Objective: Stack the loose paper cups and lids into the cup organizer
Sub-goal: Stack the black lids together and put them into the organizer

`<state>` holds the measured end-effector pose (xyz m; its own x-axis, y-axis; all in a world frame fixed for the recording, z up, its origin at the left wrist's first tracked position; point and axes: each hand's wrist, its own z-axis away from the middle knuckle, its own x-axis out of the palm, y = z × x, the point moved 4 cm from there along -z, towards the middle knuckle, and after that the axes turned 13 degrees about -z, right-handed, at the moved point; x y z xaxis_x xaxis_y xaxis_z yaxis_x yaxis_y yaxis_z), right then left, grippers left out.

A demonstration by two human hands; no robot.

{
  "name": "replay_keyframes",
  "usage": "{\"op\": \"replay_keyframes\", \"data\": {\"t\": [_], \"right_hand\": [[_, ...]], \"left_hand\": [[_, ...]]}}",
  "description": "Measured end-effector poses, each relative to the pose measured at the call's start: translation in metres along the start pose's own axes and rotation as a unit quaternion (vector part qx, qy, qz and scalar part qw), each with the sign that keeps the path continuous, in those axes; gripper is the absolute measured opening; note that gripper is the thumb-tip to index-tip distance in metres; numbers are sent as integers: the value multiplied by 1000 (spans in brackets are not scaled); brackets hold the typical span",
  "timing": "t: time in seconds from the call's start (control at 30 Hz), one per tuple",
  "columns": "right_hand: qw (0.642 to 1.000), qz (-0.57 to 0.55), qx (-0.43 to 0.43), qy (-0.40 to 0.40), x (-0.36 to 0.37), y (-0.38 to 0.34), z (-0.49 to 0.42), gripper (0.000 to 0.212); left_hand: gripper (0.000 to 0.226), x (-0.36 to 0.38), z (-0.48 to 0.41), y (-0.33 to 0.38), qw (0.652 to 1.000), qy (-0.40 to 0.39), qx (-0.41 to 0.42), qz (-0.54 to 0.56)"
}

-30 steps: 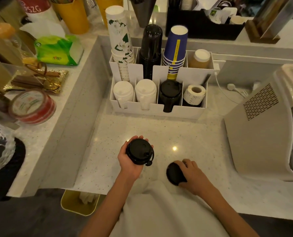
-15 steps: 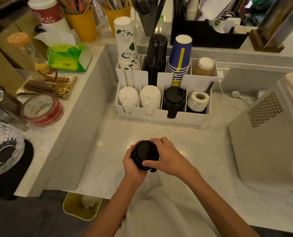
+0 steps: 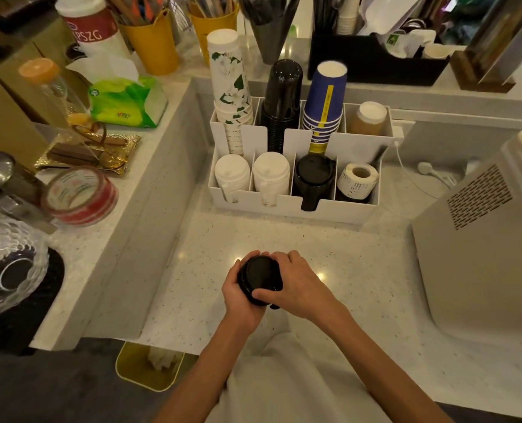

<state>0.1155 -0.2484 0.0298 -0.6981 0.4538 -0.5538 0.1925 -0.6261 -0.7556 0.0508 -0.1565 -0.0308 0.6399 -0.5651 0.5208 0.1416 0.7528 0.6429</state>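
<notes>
Head camera: my left hand (image 3: 238,296) and right hand (image 3: 296,285) are now both wrapped around one stack of black lids (image 3: 258,277), held above the speckled tabletop (image 3: 360,270). A second ago the right hand was on a separate lid lying flat on the tabletop. The lids are round, glossy plastic. Beyond them stands the white, compartmented cup organizer (image 3: 330,209), its black lid slot (image 3: 313,175) partly filled.
</notes>
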Motion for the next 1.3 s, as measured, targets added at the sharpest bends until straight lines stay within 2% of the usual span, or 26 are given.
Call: {"op": "replay_keyframes", "data": {"t": [0.13,0.5,0.63,0.83,0.93,1.03,1.1,1.17,1.23,1.3], "right_hand": [[1000,-10,10,-22,0,1,-1,86],[997,-28,32,-69,6,8,-4,94],[988,-121,52,-84,10,14,-5,95],[980,-147,75,-112,13,26,-7,100],[964,-207,114,-124,13,37,-9,94],[942,-272,156,-120,8,46,-12,89],[928,-314,174,-101,-3,50,-18,88],[928,-323,170,-74,-27,48,-26,87],[943,-297,143,-55,-63,39,-38,84],[960,-254,110,-32,-107,24,-53,85]], "left_hand": [[47,-1,-1,0,1000,-5,6,-11],[43,-4,-3,-4,1000,8,-17,-4],[46,-2,-4,-5,1000,5,-27,-12],[43,2,-10,-16,995,11,-97,-38],[54,6,-15,-20,990,-6,-135,-31],[46,9,-22,-18,986,-14,-165,-25],[43,14,-32,-6,986,-37,-144,-77],[38,16,-46,21,976,-18,-60,-207],[25,13,-62,64,942,76,67,-321],[16,7,-79,111,915,174,152,-331]]}}
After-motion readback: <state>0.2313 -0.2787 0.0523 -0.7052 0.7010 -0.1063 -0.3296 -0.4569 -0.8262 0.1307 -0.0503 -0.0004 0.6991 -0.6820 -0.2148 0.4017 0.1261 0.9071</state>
